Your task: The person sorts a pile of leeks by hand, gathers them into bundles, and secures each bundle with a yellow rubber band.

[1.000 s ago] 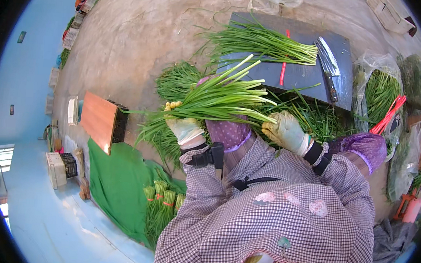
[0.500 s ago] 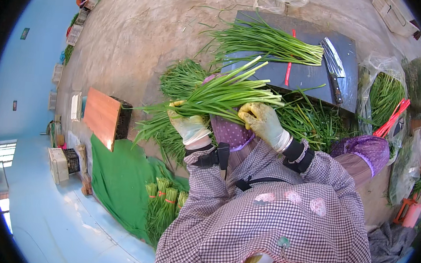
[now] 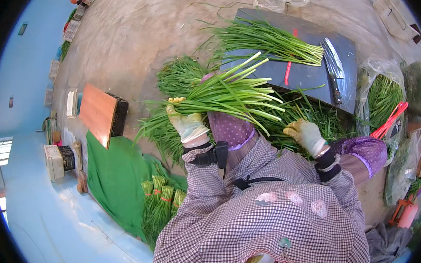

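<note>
My left hand (image 3: 186, 122), in a stained whitish glove, is closed around a bunch of garlic chives (image 3: 232, 95) above my knee. The pale cut ends fan out to the right and the green leaves hang to the left. My right hand (image 3: 304, 135), gloved too, is apart from the bunch, its fingers curled together over loose chive leaves (image 3: 321, 120). Whether it pinches anything is too small to tell. Ahead, another pile of chives (image 3: 270, 40) lies on a dark board (image 3: 306, 82), across a red strip (image 3: 288, 72), next to a cleaver (image 3: 334, 67).
More chives (image 3: 180, 78) lie left of my knee. Tied bundles (image 3: 159, 201) stand by a green cloth (image 3: 111, 183). On the right are a plastic bag of chives (image 3: 384, 97) and red ties (image 3: 390, 120). A brown panel (image 3: 97, 115) leans on a black crate (image 3: 119, 116) at left.
My right hand has left the chive bunch and moved right and slightly down, over the loose leaves. My left hand still holds the bunch in nearly the same place.
</note>
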`<state>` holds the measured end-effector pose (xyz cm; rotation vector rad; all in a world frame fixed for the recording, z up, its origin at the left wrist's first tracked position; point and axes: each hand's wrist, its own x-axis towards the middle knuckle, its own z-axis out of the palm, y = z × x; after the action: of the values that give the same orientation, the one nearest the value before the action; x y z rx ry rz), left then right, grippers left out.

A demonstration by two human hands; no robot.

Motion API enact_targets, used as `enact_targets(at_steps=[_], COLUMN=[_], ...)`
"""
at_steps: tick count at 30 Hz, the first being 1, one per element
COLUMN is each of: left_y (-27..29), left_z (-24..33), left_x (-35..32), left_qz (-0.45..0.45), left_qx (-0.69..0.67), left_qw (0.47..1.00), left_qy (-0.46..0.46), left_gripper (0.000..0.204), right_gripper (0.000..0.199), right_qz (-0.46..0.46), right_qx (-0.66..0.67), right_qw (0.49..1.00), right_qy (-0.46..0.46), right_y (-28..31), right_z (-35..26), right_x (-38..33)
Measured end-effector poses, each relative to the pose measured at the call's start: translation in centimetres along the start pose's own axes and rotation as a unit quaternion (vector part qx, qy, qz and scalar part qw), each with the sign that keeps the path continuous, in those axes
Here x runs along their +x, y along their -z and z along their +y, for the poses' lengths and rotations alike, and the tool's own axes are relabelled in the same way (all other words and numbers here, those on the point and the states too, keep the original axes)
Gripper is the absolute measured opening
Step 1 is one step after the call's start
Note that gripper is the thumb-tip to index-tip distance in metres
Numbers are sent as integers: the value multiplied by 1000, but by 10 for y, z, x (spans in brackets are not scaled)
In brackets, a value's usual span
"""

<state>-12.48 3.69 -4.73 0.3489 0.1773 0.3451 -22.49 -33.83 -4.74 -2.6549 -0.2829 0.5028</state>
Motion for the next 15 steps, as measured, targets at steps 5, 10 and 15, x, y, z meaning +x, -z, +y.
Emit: enact_targets(at_steps=[5,10,15], left_y=[-5,-10,-7], left_z=[-2,-3,-1], left_x=[-2,1,0], left_qz=[-30,21,12], left_qx=[-25,44,46], left_qw=[999,999,999], left_qy=[17,-23,-2], left_gripper=[16,13,13], right_gripper=[40,36,24], right_qz=[147,110,224], right_qx=[355,450,89], right_qw=[912,883,966], right_qy=[143,77,88], right_y=[-22,-22,-19], right_z=[-46,-83,-86], right_x=[23,50,48])
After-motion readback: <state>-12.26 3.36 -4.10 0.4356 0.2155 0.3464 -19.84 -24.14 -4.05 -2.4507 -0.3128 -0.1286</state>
